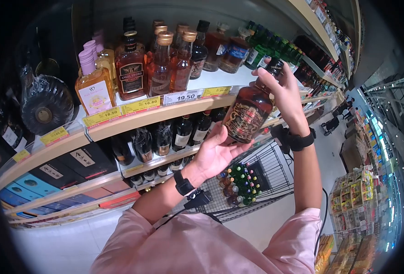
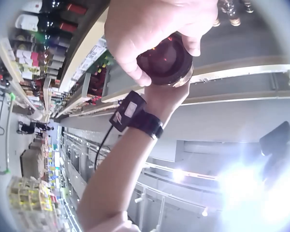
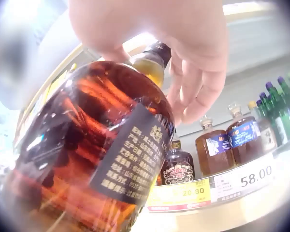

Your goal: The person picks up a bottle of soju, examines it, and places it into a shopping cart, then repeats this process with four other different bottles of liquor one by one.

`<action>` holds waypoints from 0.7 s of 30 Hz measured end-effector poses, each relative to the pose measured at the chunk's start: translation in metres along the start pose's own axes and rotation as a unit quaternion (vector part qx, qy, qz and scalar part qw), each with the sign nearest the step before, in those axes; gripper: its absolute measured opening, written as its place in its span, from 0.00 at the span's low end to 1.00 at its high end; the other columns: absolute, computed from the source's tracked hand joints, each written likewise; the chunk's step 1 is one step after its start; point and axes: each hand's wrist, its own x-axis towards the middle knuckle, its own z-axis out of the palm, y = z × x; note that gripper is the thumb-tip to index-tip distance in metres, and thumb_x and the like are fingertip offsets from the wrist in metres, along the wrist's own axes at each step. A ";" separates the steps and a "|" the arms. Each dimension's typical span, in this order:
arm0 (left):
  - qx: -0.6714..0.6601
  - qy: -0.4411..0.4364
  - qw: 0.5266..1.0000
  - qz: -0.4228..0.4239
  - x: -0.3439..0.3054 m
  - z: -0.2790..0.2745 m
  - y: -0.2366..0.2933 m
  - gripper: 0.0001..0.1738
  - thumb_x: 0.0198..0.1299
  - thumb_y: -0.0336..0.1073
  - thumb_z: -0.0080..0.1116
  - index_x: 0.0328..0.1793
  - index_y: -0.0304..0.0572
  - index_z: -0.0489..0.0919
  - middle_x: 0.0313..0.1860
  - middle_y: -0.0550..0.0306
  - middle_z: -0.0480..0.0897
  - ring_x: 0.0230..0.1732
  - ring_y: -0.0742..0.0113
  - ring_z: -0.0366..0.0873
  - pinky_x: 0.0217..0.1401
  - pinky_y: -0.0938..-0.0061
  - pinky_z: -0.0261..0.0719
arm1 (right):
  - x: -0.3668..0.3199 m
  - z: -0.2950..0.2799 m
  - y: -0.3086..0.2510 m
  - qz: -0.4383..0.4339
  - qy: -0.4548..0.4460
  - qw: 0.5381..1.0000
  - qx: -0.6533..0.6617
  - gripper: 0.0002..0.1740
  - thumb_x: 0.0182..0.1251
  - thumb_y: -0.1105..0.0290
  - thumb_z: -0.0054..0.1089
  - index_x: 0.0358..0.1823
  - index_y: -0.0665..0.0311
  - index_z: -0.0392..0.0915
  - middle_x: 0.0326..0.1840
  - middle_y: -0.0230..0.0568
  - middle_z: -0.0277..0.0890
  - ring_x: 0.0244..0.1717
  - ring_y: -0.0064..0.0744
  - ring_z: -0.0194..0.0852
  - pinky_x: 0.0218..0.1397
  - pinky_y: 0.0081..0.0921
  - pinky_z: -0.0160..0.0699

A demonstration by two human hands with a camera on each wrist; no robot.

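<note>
A whisky bottle [image 1: 248,114] with amber liquid and an ornate dark front label is held tilted in front of the shelf, its dark cap up and to the right. My left hand [image 1: 216,154] grips it at the base, thumb on one side and fingers on the other; in the left wrist view the round bottom of the bottle [image 2: 165,62] shows between them. My right hand [image 1: 281,89] holds it round the neck, just under the cap. In the right wrist view a dark back label [image 3: 135,154] with pale print faces the camera.
Several liquor bottles [image 1: 132,68] stand on the upper shelf behind yellow and white price tags [image 1: 140,105]. Wine bottles [image 1: 182,132] and boxes [image 1: 85,160] fill the lower shelves. A wire shopping cart [image 1: 275,166] with several bottles [image 1: 239,182] stands below my arms. Display racks [image 1: 354,196] line the aisle.
</note>
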 end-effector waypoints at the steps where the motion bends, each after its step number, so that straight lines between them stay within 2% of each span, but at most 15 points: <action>1: -0.025 0.002 0.999 -0.023 -0.001 0.001 -0.003 0.41 0.69 0.56 0.55 0.77 0.36 0.58 0.71 0.35 0.68 0.70 0.38 0.70 0.75 0.52 0.71 | 0.000 -0.005 0.001 0.036 -0.035 0.996 0.076 0.30 0.71 0.64 0.62 0.62 0.80 0.63 0.52 0.54 0.82 0.51 0.35 0.83 0.56 0.32 0.82; 4: -0.084 0.002 0.994 -0.063 -0.008 0.005 -0.005 0.44 0.69 0.58 0.54 0.77 0.32 0.56 0.70 0.33 0.67 0.70 0.38 0.69 0.76 0.55 0.70 | -0.003 -0.012 0.007 0.065 -0.067 0.985 0.148 0.34 0.73 0.67 0.57 0.69 0.81 0.52 0.52 0.54 0.82 0.52 0.40 0.84 0.61 0.37 0.80; 5: -0.100 -0.002 0.993 -0.069 -0.008 0.007 -0.005 0.44 0.69 0.58 0.54 0.77 0.31 0.56 0.70 0.33 0.67 0.70 0.38 0.69 0.76 0.55 0.70 | -0.002 -0.014 0.009 0.075 -0.093 0.978 0.171 0.43 0.73 0.66 0.54 0.75 0.81 0.37 0.52 0.53 0.82 0.52 0.42 0.83 0.65 0.40 0.76; 8: -0.114 -0.011 0.990 -0.081 -0.009 0.002 0.001 0.44 0.69 0.59 0.54 0.77 0.32 0.57 0.69 0.33 0.69 0.70 0.38 0.69 0.76 0.56 0.71 | 0.002 -0.017 0.011 0.054 -0.146 0.962 0.224 0.51 0.72 0.67 0.56 0.77 0.82 0.27 0.51 0.53 0.82 0.53 0.42 0.83 0.64 0.38 0.77; 9: -0.139 0.003 0.986 -0.094 -0.009 -0.001 0.001 0.45 0.69 0.63 0.49 0.77 0.31 0.57 0.69 0.30 0.69 0.67 0.38 0.73 0.73 0.54 0.74 | 0.002 -0.018 0.013 0.054 -0.128 0.974 0.182 0.51 0.69 0.66 0.62 0.77 0.82 0.34 0.51 0.51 0.82 0.53 0.38 0.82 0.62 0.34 0.79; 12: -0.220 -0.095 0.961 -0.141 -0.012 -0.012 0.008 0.43 0.72 0.66 0.40 0.77 0.35 0.61 0.67 0.27 0.71 0.63 0.40 0.77 0.69 0.53 0.77 | 0.000 -0.017 0.012 0.047 -0.104 0.991 0.075 0.52 0.65 0.67 0.68 0.77 0.83 0.40 0.50 0.48 0.82 0.54 0.33 0.82 0.58 0.30 0.80; 13: -0.237 -0.171 0.943 -0.161 -0.009 -0.018 0.009 0.44 0.73 0.68 0.32 0.78 0.38 0.60 0.67 0.27 0.72 0.62 0.37 0.78 0.67 0.51 0.78 | -0.003 -0.013 0.006 0.043 -0.078 0.996 0.020 0.48 0.63 0.65 0.71 0.75 0.81 0.50 0.48 0.46 0.83 0.49 0.29 0.83 0.50 0.26 0.82; 16: -0.073 -0.095 0.975 -0.185 -0.013 -0.007 0.013 0.44 0.73 0.69 0.28 0.80 0.41 0.56 0.72 0.26 0.65 0.65 0.33 0.75 0.68 0.46 0.76 | -0.018 -0.002 -0.028 0.044 -0.058 0.994 -0.081 0.40 0.64 0.63 0.71 0.70 0.76 0.60 0.45 0.46 0.83 0.43 0.29 0.85 0.42 0.25 0.83; 17: -0.054 -0.047 0.985 -0.158 -0.014 0.001 0.011 0.41 0.74 0.65 0.34 0.80 0.42 0.57 0.73 0.31 0.66 0.67 0.33 0.72 0.71 0.47 0.74 | -0.020 -0.002 -0.019 0.009 -0.041 0.995 -0.087 0.34 0.63 0.62 0.72 0.64 0.72 0.66 0.42 0.46 0.83 0.39 0.28 0.85 0.39 0.25 0.82; 20: -0.066 -0.012 0.994 -0.092 -0.012 0.001 0.000 0.37 0.74 0.60 0.41 0.79 0.44 0.58 0.73 0.37 0.68 0.69 0.35 0.71 0.72 0.51 0.73 | -0.023 -0.009 -0.001 -0.042 0.000 0.962 -0.271 0.35 0.61 0.59 0.71 0.62 0.74 0.68 0.33 0.46 0.82 0.34 0.27 0.84 0.36 0.24 0.80; 21: 0.087 0.032 0.995 -0.046 -0.012 0.000 -0.009 0.36 0.74 0.57 0.46 0.78 0.42 0.61 0.71 0.38 0.71 0.65 0.39 0.75 0.70 0.54 0.76 | -0.025 -0.010 0.003 -0.040 0.013 0.958 -0.284 0.35 0.62 0.58 0.70 0.62 0.74 0.68 0.32 0.45 0.81 0.33 0.28 0.84 0.35 0.25 0.79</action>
